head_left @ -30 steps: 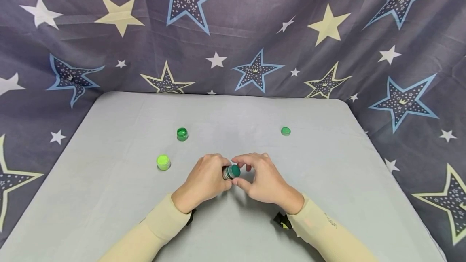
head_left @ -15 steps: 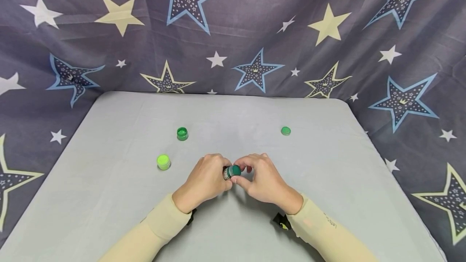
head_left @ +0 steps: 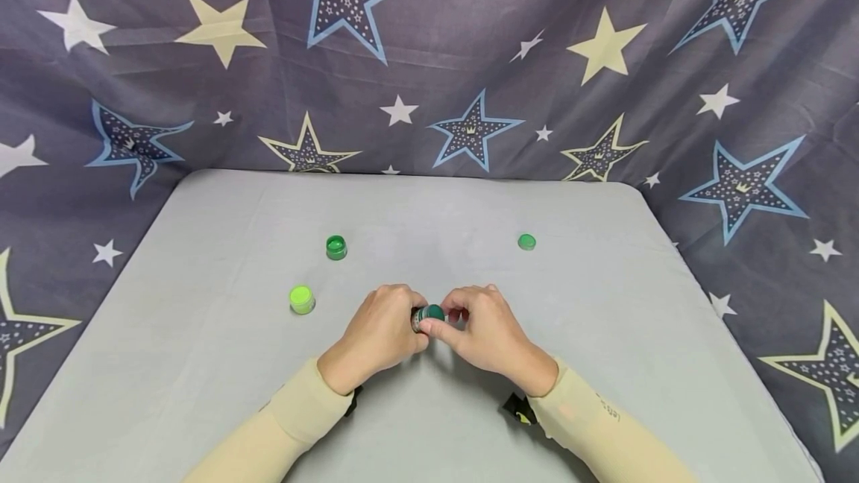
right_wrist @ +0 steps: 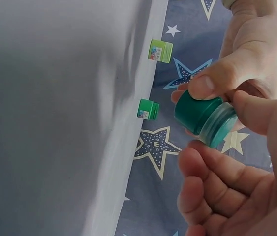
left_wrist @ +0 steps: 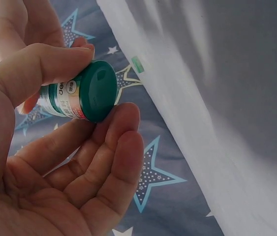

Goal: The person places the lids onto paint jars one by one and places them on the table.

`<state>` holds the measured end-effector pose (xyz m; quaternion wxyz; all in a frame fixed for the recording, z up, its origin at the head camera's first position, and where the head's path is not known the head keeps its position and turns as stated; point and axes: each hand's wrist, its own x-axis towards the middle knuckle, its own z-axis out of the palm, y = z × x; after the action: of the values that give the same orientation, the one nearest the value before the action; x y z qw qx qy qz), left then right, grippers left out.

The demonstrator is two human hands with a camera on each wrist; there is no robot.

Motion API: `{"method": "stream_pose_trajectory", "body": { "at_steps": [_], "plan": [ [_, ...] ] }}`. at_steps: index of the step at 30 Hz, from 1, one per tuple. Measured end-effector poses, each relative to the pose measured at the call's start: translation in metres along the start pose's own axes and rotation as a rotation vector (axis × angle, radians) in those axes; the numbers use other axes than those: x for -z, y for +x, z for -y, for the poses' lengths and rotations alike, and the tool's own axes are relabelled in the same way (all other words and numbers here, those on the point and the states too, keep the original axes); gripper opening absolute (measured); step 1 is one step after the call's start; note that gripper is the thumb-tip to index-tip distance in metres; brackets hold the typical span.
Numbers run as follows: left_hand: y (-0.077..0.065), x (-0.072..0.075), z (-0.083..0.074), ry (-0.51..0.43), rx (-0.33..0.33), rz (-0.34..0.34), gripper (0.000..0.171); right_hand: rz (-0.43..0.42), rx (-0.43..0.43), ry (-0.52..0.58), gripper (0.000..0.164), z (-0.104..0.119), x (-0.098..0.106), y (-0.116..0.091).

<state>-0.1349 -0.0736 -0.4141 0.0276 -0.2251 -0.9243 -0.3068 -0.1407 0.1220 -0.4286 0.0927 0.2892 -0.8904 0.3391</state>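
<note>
My left hand (head_left: 382,330) grips a small dark green paint jar (right_wrist: 196,110), thumb across its side, with the jar tilted and its capped end toward my right hand (head_left: 490,330). In the left wrist view the jar's smooth green base (left_wrist: 100,91) and printed label (left_wrist: 69,98) show. My right hand's thumb and bent forefinger are at opposite edges of the clear-sided lid (right_wrist: 218,124), pinching it. The right hand's other fingers curl below the jar in the right wrist view. Both hands are held close together over the middle of the table.
On the grey-white table (head_left: 604,304), an uncapped green jar (head_left: 336,247) and a lime-green jar (head_left: 302,300) stand to the left. A loose green lid (head_left: 526,242) lies at the back right. A star-patterned cloth (head_left: 429,58) hangs behind the table.
My right hand's thumb has slid left over the jar's lid, and its fingers have shifted at the far edge. The left hand stays nearly still with the jar.
</note>
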Motion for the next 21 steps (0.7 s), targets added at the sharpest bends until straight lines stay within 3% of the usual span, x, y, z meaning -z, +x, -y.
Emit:
{"method": "stream_pose_trajectory", "body": {
  "at_steps": [9, 21],
  "plan": [
    [0.0, 0.0001, 0.0003, -0.005, 0.001, -0.004, 0.023, 0.005, -0.021, -0.015, 0.028, 0.0004, 0.0034, 0.0007],
    [0.0007, -0.0002, 0.0014, -0.009, 0.002, -0.013, 0.023, 0.048, 0.026, 0.044, 0.045, 0.0, 0.0086, 0.0002]
  ]
}}
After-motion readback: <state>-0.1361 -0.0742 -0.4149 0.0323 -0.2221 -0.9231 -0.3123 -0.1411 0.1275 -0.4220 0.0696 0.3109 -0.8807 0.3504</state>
